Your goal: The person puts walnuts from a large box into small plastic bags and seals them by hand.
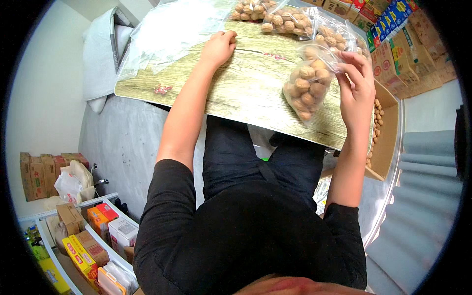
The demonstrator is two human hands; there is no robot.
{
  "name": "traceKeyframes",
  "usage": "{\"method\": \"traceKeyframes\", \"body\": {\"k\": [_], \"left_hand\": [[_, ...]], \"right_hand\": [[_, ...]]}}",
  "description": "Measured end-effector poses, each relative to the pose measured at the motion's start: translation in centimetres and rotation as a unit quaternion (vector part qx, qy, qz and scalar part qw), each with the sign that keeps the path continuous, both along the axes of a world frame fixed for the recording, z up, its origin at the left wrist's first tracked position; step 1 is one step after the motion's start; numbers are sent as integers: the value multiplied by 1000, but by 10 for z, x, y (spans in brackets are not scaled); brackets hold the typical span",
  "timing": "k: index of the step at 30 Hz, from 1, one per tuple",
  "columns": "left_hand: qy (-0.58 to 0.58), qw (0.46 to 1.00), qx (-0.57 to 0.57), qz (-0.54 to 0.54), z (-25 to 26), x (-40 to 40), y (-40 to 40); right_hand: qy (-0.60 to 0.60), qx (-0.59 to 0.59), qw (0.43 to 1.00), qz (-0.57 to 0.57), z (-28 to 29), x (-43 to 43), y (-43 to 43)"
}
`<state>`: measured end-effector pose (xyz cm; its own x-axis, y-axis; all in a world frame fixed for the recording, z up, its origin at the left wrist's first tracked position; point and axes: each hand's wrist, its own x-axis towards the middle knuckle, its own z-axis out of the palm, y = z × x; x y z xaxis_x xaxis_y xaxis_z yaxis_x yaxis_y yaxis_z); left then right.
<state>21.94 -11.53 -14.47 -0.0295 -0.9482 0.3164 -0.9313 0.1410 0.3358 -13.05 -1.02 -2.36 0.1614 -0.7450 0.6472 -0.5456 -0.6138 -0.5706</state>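
Observation:
A clear plastic bag of walnuts point(308, 86) stands on the wood-patterned table point(250, 88), its upper edge pinched by my right hand point(356, 75). My left hand point(220, 47) rests on the table near its far side, fingers curled; whether anything lies under them is hidden. Beside it, at the far left of the table, clear plastic bags point(169, 31) lie spread in a pile. Along the far edge stand more filled walnut bags point(287, 20), several in number. A dark strip point(249, 50) and a small red wrapper point(274, 56) lie between my hands.
A cardboard box with loose walnuts point(387, 136) stands right of the table, partly behind my right forearm. Cardboard cartons point(405, 59) are stacked at the far right. Another red wrapper point(162, 89) lies near the table's left front edge. Shelves with boxes point(84, 243) are at lower left.

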Motion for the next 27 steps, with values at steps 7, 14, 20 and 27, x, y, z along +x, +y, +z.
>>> {"method": "traceKeyframes", "body": {"k": [7, 14, 20, 27], "left_hand": [[129, 990, -60, -11, 33, -21, 11], [224, 908, -152, -321, 146, -127, 77], [112, 882, -80, -452, 136, -152, 68], [117, 914, 71, -381, 123, -123, 65]], "right_hand": [[37, -25, 996, 76, 1, -21, -5], [51, -15, 996, 75, 5, -30, 6], [47, -19, 997, 59, 3, -36, 13], [25, 26, 998, 45, 2, -46, 17]]}}
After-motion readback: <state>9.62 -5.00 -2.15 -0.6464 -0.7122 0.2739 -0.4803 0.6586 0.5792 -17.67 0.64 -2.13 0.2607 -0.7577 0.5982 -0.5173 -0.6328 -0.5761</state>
